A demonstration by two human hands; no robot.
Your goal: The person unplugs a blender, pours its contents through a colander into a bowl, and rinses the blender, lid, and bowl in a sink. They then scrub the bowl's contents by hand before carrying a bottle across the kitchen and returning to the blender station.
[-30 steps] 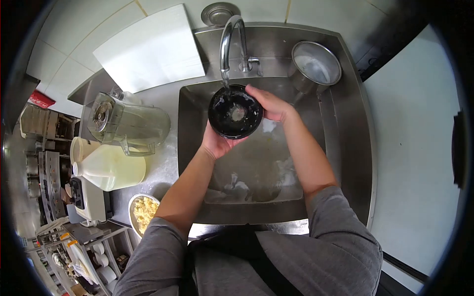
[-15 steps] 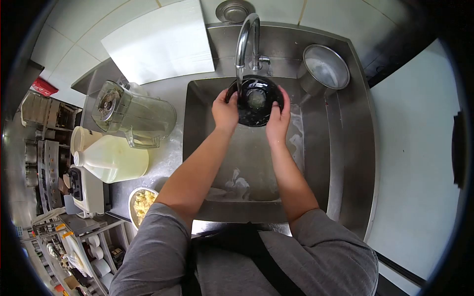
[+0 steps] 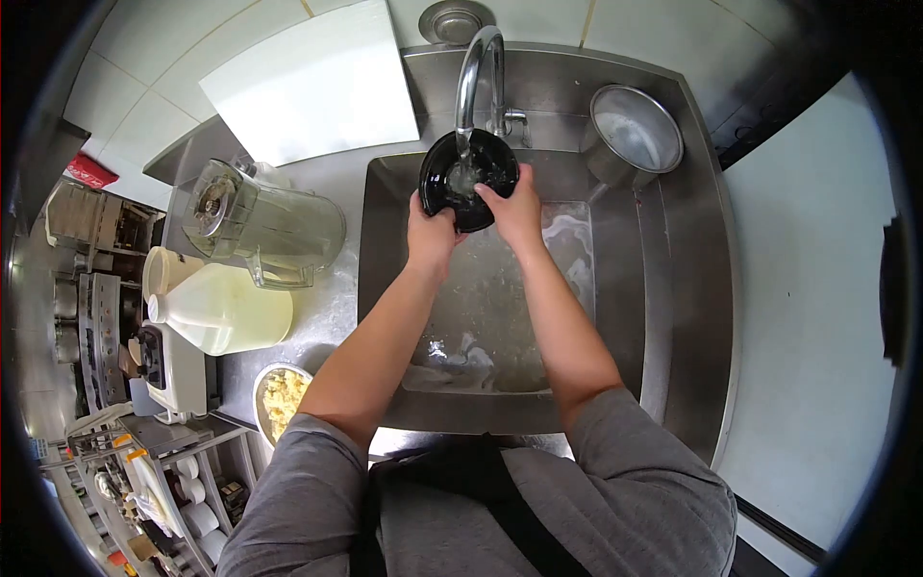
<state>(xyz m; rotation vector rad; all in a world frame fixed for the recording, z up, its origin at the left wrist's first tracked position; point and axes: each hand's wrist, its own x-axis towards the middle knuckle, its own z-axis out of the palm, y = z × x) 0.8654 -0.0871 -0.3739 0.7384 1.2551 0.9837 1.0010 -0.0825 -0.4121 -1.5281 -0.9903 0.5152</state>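
A glossy black bowl (image 3: 438, 180) is held between both hands under the faucet (image 3: 469, 91), and running water strikes its inside. My left hand (image 3: 433, 234) grips the lower left rim, its fingers partly hidden by the bowl. Around the right rim my right hand (image 3: 515, 212) is closed, with the thumb pressed on the inner side. Below the bowl, the steel sink (image 3: 481, 413) holds cloudy water with patches of foam (image 3: 466, 365).
A metal pot (image 3: 635, 135) stands at the sink's back right corner. On the left counter are a blender jar (image 3: 279, 226) lying on its side, a jug of pale yellow liquid (image 3: 231, 310) and a bowl of yellowish food (image 3: 284, 402). A white board (image 3: 312, 82) leans at the back.
Both hands have moved the black bowl left and slightly up, so the faucet's stream now lands inside it. My right thumb has shifted further over the inner surface.
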